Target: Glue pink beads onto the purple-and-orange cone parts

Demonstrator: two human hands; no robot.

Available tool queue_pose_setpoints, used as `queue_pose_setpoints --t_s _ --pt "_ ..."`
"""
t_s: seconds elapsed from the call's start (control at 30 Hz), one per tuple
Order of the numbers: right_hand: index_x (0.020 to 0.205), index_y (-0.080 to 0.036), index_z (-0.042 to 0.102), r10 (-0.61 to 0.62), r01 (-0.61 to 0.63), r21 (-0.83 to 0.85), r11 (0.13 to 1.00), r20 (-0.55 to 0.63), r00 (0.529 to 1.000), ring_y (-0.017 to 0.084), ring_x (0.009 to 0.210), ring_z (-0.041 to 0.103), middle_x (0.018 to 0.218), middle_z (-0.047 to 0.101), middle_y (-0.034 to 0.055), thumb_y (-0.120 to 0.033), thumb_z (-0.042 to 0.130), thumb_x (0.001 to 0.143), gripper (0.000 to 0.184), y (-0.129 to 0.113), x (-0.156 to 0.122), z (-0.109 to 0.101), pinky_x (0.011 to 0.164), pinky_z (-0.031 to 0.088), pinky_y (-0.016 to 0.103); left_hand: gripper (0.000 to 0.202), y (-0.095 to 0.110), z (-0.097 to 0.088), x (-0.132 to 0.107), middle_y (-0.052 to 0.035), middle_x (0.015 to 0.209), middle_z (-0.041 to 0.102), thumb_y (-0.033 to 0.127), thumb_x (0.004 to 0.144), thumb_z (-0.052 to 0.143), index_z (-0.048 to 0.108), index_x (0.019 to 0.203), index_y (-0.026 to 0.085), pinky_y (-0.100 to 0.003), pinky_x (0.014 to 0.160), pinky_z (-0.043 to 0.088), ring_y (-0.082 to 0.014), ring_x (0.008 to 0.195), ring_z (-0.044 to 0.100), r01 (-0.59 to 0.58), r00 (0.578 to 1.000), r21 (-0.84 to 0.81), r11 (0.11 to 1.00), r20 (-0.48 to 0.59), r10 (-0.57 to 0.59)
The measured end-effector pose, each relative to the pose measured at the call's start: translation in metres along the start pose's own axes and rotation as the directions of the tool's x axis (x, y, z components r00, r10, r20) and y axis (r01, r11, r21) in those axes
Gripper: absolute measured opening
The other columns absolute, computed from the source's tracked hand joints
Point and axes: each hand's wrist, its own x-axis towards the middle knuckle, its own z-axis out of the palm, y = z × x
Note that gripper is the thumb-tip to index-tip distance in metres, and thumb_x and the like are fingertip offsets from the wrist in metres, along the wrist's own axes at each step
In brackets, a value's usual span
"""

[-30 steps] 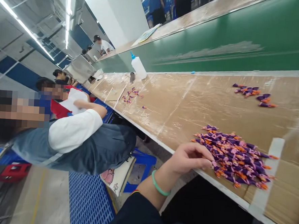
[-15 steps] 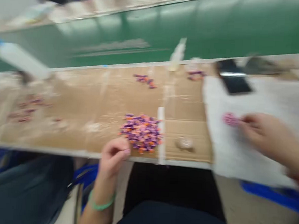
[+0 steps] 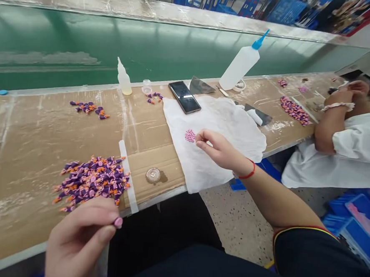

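My left hand [image 3: 78,236] is low at the front edge of the cardboard-covered bench [image 3: 41,125], its fingers pinched round a small pink-tipped piece [image 3: 118,222]. Just beyond it lies a heap of purple, pink and orange pieces [image 3: 91,182]. My right hand [image 3: 217,148] rests over a white cloth [image 3: 223,128], fingertips pinched together next to a small cluster of pink beads [image 3: 190,135]; what the fingers hold, if anything, is too small to make out.
A phone [image 3: 184,96] lies on the cloth's far corner. Two squeeze bottles [image 3: 124,78] [image 3: 241,64], a small clear cup [image 3: 146,87], a round lid [image 3: 153,175] and a smaller pile of pieces [image 3: 89,107] stand on the bench. A co-worker's arms [image 3: 336,118] rest at the right. A green belt [image 3: 146,48] runs behind.
The view has swung from the left along the bench to straight ahead. My left hand has come off the heap toward me with a piece pinched; my right hand is now in view over the cloth.
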Motion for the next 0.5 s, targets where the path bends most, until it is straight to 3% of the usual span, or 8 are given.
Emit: queue_pose_setpoints --t_s 0.1,0.27,0.37,0.5 --pt "0.083 -0.02 0.049 0.047 -0.048 -0.113 0.992 -0.016 0.999 0.017 0.072 0.047 0.078 0.052 0.0021 -0.035 0.048 0.098 0.021 0.004 0.001 -0.003 0.069 0.04 0.033 0.003 0.009 0.019 0.011 0.0008 0.064 0.067 0.026 0.08 0.074 0.074 0.077 0.026 -0.021 0.056 0.051 -0.0141 0.061 0.061 -0.036 0.994 0.004 0.999 0.1 0.036" --pt "0.086 -0.019 0.052 -0.029 0.021 0.125 0.992 0.068 0.997 0.017 0.076 0.051 0.082 0.055 0.0026 -0.032 0.051 0.1 0.019 -0.029 -0.009 0.01 0.07 0.043 0.031 0.006 0.015 0.058 0.022 -0.0026 0.072 0.07 0.018 0.083 0.071 0.076 0.082 0.021 -0.02 0.058 0.051 -0.0125 0.064 0.063 0.071 0.977 0.053 0.996 0.196 -0.08" --pt "0.087 -0.019 0.053 -0.106 0.092 0.224 0.97 0.054 0.993 0.016 0.075 0.053 0.081 0.056 0.0022 -0.027 0.053 0.099 0.015 -0.053 -0.016 0.025 0.07 0.043 0.03 0.023 0.013 0.085 0.025 -0.0018 0.071 0.067 0.021 0.083 0.07 0.077 0.104 0.018 -0.02 0.054 0.048 -0.0102 0.058 0.058 0.165 0.963 -0.014 0.986 0.217 -0.158" --pt "0.086 -0.02 0.054 -0.159 0.158 0.276 0.948 -0.019 0.987 0.014 0.069 0.052 0.076 0.056 -0.0001 -0.021 0.054 0.096 0.011 -0.066 -0.019 0.042 0.064 0.043 0.027 0.034 0.007 0.102 0.019 -0.001 0.069 0.062 0.024 0.083 0.069 0.075 0.116 0.016 -0.02 0.053 0.046 -0.0093 0.057 0.052 0.153 0.96 -0.098 0.983 0.25 -0.125"
